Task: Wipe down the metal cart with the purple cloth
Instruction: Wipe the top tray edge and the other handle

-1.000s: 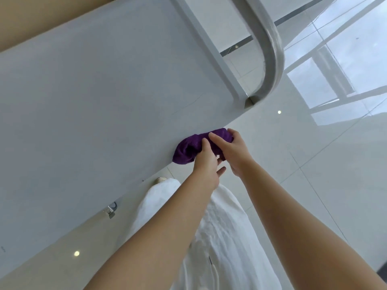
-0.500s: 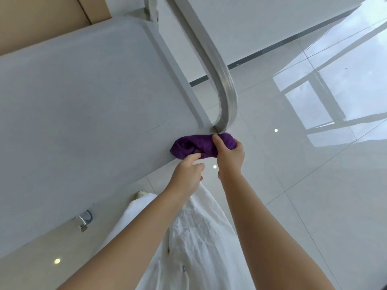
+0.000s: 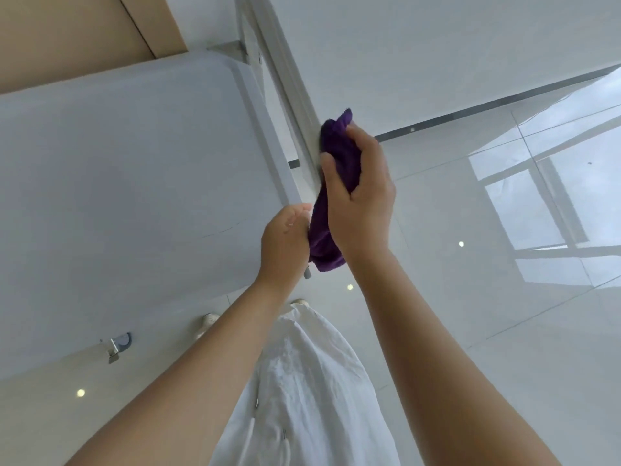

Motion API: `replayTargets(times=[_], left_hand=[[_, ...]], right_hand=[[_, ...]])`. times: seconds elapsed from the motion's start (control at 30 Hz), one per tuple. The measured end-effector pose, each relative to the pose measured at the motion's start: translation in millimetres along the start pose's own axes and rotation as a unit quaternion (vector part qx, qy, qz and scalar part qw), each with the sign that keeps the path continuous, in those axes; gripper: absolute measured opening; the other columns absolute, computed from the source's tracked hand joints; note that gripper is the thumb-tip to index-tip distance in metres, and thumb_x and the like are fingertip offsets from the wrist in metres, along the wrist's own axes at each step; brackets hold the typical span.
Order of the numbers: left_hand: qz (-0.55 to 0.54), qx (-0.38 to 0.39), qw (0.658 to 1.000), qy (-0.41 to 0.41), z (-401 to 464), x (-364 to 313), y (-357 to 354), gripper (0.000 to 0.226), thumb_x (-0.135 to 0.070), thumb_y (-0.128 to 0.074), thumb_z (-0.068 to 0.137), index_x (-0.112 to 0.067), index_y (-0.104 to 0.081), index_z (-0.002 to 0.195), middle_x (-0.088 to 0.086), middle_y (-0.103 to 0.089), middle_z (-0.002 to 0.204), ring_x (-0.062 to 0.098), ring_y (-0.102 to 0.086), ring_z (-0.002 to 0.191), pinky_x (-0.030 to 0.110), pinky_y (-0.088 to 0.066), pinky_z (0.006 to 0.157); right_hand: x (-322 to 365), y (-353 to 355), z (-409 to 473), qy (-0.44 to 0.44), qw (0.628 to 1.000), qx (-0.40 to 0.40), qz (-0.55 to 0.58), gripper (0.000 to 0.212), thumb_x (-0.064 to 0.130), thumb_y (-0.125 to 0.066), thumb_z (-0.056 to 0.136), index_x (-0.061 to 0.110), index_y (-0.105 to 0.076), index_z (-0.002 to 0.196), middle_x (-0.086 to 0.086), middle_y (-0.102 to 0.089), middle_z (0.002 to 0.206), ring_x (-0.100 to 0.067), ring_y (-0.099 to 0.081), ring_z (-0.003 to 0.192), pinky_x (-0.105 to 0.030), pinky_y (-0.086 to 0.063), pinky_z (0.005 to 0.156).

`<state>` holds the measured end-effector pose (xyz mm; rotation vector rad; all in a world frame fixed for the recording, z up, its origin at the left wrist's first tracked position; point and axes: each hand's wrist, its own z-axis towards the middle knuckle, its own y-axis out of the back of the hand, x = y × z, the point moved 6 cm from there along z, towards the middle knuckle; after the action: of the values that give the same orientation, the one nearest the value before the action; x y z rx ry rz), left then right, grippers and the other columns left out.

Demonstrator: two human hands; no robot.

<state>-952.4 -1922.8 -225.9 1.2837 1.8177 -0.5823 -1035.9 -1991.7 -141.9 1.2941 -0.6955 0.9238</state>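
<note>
The metal cart's flat grey top (image 3: 127,196) fills the left of the view. Its silver handle bar (image 3: 282,72) runs up along the right edge. My right hand (image 3: 361,196) grips the purple cloth (image 3: 339,163), wrapped round the lower part of that handle bar. The cloth's lower end hangs down to about the cart's near corner. My left hand (image 3: 285,243) is beside the hanging end, fingers curled against it near the cart's corner; whether it grips the cloth or the bar is hidden.
A glossy white tiled floor (image 3: 470,314) spreads to the right and below, reflecting a window. A tan wall panel (image 3: 67,35) lies beyond the cart. A caster wheel (image 3: 119,344) shows under the cart's near edge. My white clothing (image 3: 302,398) and shoes are below.
My right hand has carried the cloth from the cart's near corner up onto the handle bar. My left hand stayed near the corner. The view tilted upward along the handle.
</note>
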Motion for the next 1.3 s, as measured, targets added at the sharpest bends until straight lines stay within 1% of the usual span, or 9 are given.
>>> replayTargets(times=[0.1, 0.23, 0.33, 0.47, 0.63, 0.83, 0.97, 1.1, 1.3], left_hand=[[-0.001, -0.078, 0.997, 0.006, 3.1, -7.2, 5.5, 0.03, -0.011, -0.037, 0.09, -0.018, -0.047, 0.062, -0.003, -0.057, 0.059, 0.014, -0.052, 0.055, 0.026, -0.047, 0.05], [0.074, -0.158, 0.985, -0.013, 16.6, -7.5, 16.0, 0.026, -0.013, -0.034, 0.095, 0.002, -0.046, 0.077, 0.031, -0.051, 0.103, 0.036, -0.046, 0.097, 0.039, -0.037, 0.078], [0.111, -0.15, 0.982, -0.01, 30.2, -4.2, 16.1, 0.033, -0.019, -0.035, 0.098, -0.011, -0.059, 0.119, 0.004, -0.054, 0.125, 0.011, -0.048, 0.112, 0.017, -0.034, 0.085], [0.282, -0.071, 0.955, -0.066, 47.8, 10.3, -3.9, 0.046, -0.014, -0.032, 0.094, -0.009, -0.039, 0.139, 0.006, -0.027, 0.152, 0.024, -0.02, 0.14, 0.033, -0.025, 0.108], [0.454, -0.011, 0.887, -0.09, 47.5, 41.9, -10.0, 0.054, -0.018, -0.025, 0.099, -0.018, -0.009, 0.15, 0.003, 0.008, 0.158, 0.023, 0.01, 0.144, 0.033, 0.003, 0.114], [0.437, -0.002, 0.887, -0.15, 38.6, 40.3, -2.7, 0.058, -0.02, -0.031, 0.1, -0.021, 0.001, 0.149, -0.005, 0.006, 0.157, 0.012, 0.013, 0.143, 0.029, 0.003, 0.115], [0.404, -0.047, 0.891, -0.203, 33.5, 39.1, 7.0, 0.06, -0.006, -0.049, 0.091, -0.007, -0.024, 0.146, 0.004, -0.019, 0.154, 0.014, -0.007, 0.14, 0.039, -0.016, 0.116], [0.459, -0.077, 0.859, -0.213, 39.2, 51.6, 11.1, 0.048, -0.015, -0.034, 0.091, 0.0, -0.043, 0.136, 0.014, -0.041, 0.144, 0.032, -0.037, 0.134, 0.043, -0.034, 0.105], [0.469, -0.089, 0.849, -0.228, 38.8, 50.4, 11.3, 0.051, -0.016, -0.032, 0.089, 0.0, -0.044, 0.136, 0.013, -0.042, 0.144, 0.032, -0.038, 0.133, 0.038, -0.026, 0.109]], right_hand=[[23.3, -22.3, 44.6, 0.068, 0.996, 0.02, -0.047, 0.027, 0.015, -0.057, 0.09, 0.004, -0.059, 0.114, -0.004, -0.065, 0.107, -0.021, -0.058, 0.099, -0.025, -0.044, 0.076], [40.1, -63.8, 86.3, 0.126, 0.979, 0.001, -0.161, 0.019, 0.014, -0.054, 0.09, 0.005, -0.061, 0.105, -0.003, -0.064, 0.097, -0.021, -0.056, 0.093, -0.026, -0.035, 0.061], [47.3, -80.8, 105.1, 0.157, 0.96, 0.02, -0.229, 0.02, 0.015, -0.05, 0.09, 0.008, -0.059, 0.106, -0.001, -0.061, 0.101, -0.018, -0.053, 0.096, -0.023, -0.031, 0.062], [49.7, -82.6, 111.1, 0.149, 0.963, 0.06, -0.217, 0.035, 0.015, -0.047, 0.084, 0.01, -0.054, 0.119, 0.001, -0.059, 0.112, -0.019, -0.05, 0.105, -0.022, -0.032, 0.066], [37.5, -68.5, 100.9, 0.079, 0.983, 0.095, -0.137, 0.055, 0.014, -0.05, 0.083, 0.014, -0.04, 0.137, -0.009, -0.028, 0.152, -0.027, -0.043, 0.127, -0.025, -0.041, 0.077], [18.4, -30.9, 44.9, 0.051, 0.997, 0.032, -0.053, 0.042, 0.014, -0.052, 0.086, 0.008, -0.051, 0.128, -0.004, -0.056, 0.124, -0.015, -0.055, 0.104, 0.004, -0.032, 0.075], [3.5, -12.0, 0.0, 0.062, 0.997, -0.038, 0.004, 0.041, 0.011, -0.051, 0.084, -0.001, -0.053, 0.123, -0.013, -0.059, 0.119, -0.015, -0.056, 0.108, -0.004, -0.036, 0.088], [-33.2, -3.0, -31.5, -0.081, 0.989, -0.011, 0.125, 0.029, 0.015, -0.05, 0.085, 0.019, -0.057, 0.113, 0.007, -0.063, 0.108, -0.006, -0.058, 0.101, -0.013, -0.043, 0.086], [-118.2, -25.9, -51.6, -0.325, 0.907, 0.23, 0.141, 0.026, 0.015, -0.056, 0.076, 0.016, -0.066, 0.101, 0.009, -0.067, 0.087, -0.009, -0.063, 0.083, -0.025, -0.049, 0.072]])
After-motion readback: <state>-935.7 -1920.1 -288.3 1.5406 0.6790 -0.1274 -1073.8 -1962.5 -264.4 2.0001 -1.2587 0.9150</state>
